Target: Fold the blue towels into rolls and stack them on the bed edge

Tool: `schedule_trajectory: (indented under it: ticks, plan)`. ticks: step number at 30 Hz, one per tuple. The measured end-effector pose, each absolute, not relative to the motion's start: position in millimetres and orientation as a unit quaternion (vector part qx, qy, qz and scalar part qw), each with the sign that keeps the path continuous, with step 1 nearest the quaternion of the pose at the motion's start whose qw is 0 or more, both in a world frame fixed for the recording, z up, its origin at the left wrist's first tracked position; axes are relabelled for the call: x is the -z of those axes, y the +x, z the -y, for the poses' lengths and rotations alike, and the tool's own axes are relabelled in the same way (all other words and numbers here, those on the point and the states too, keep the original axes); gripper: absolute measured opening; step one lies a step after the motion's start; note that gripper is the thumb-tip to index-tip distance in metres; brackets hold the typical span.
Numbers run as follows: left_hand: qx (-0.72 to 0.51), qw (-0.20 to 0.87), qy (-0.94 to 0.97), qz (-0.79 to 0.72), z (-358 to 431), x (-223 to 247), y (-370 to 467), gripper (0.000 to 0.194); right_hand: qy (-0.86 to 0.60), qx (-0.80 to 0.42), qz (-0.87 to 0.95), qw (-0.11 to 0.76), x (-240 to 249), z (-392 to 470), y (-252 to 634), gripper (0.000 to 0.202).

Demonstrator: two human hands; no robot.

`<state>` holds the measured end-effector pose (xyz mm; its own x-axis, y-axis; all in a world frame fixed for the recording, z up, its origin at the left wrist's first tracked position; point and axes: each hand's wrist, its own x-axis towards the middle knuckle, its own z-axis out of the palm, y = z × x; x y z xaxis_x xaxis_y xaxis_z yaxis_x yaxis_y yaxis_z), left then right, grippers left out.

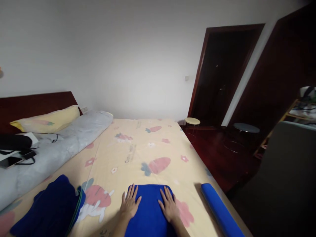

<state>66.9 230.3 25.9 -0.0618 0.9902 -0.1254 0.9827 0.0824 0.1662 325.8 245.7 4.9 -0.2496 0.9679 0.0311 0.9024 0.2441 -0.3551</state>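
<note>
A smooth, matte white wall [128,65] rises behind the bed [133,172], whose cream sheet is printed with pink carrots and flowers and lightly creased. Beyond the bed's far right corner is a dark, rectangular door [222,79]. Along the bed's left side lies a long, puffy grey quilt [64,149], soft and rumpled, with a phone [10,162] on it. The dark cloth [49,207], loosely heaped and edged in green, lies on the bed's near left part. The blue cloth [148,214] lies flat and smooth on the near middle of the bed; its straight far edge runs crosswise between rounded corners, and its long axis appears to point away from the person, though the near end is out of view. The roll [221,210], blue and cylindrical, lies on the bed by its right edge, its long axis slanting, with the far end angled left. A round, cream-topped stool [192,121] stands just off the bed's far right corner. The left hand [130,204] and right hand [169,205] press palm down on the blue cloth's two sides, fingers spread, each grip released and holding nothing.
</note>
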Motion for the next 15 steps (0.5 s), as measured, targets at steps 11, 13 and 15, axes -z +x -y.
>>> schedule_trajectory:
  ticks: [11,13,15]
  plan:
    - [-0.016,0.060,0.676,-0.735,-228,-60,82,0.059,-0.687,-0.076,0.716,0.099,-18,-248,322,0.063]
    - [-0.062,0.039,0.706,-0.705,-212,-54,100,0.056,-0.636,-0.069,0.754,0.148,-15,-228,306,0.059]
    - [-0.098,0.038,0.741,-0.663,-191,-40,117,0.054,-0.547,-0.064,0.812,0.193,-6,-204,294,0.055]
